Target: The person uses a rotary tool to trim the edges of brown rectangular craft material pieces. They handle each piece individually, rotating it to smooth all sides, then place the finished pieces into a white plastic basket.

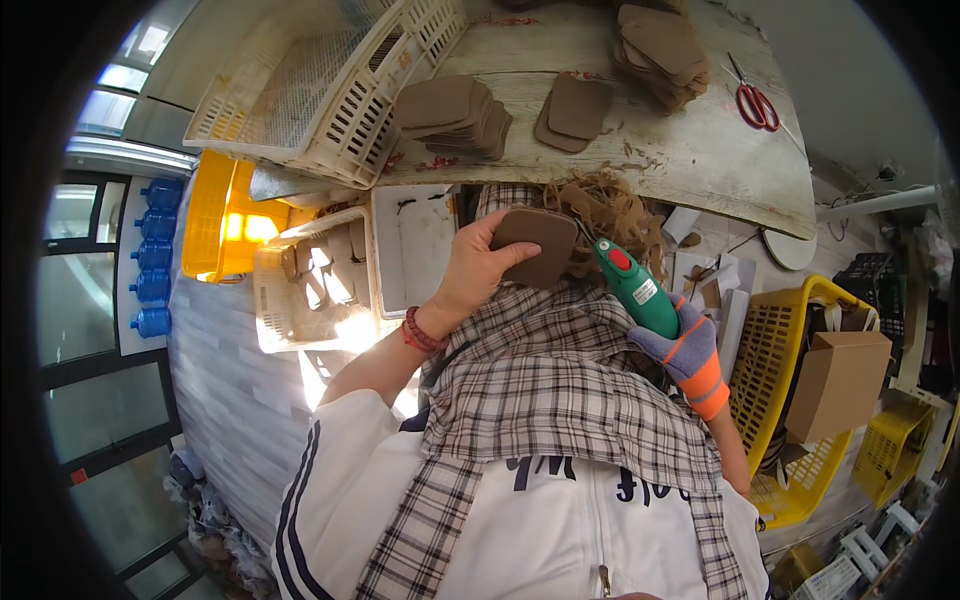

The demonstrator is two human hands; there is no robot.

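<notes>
My left hand [472,268], with a red bead bracelet at the wrist, grips a flat brown pad [540,262] with rounded corners, thumb on top. In my right hand [688,358], in a grey and orange glove, is a green handheld power tool [636,288] with a red switch. Its thin metal tip points at the pad's right edge; I cannot tell whether they touch. Curly brown trimmings [612,212] hang at the table edge just beyond. A plaid apron [560,385] covers my lap below both hands.
Stacks of brown pads [455,112] lie on the worn table [520,55], with red-handled scissors [755,105] at its right. A white crate [370,100] stands at far left. Below it is a tub of pads [262,300]. A yellow basket [745,400] with a cardboard box [838,385] stands right.
</notes>
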